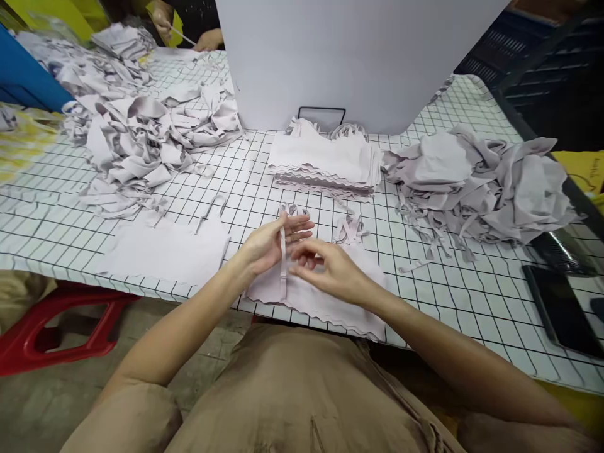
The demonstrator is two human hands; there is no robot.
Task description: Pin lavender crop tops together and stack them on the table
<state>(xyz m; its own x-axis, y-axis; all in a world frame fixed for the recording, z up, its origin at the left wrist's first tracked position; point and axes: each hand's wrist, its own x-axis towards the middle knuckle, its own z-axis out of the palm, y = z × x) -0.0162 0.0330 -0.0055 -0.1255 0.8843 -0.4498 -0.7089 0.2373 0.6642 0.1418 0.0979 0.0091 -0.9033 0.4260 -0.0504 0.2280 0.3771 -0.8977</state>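
I see a thin, matt, pale lilac cloth garment (325, 296), a smooth, glossy red plastic stool (101, 330), and a flat black phone (564, 311) with a smooth, glossy face.

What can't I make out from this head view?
All in the head view:
- Whether the right hand touches the strap: its own curled fingers obscure this.
- What lies behind the grey-white board: the board blocks it.
- The co-worker's head: cut off by the top edge.
- Layer count in the folded stack: edges overlap.
- Inside of the right-side fabric pile: covered by its outer folds.
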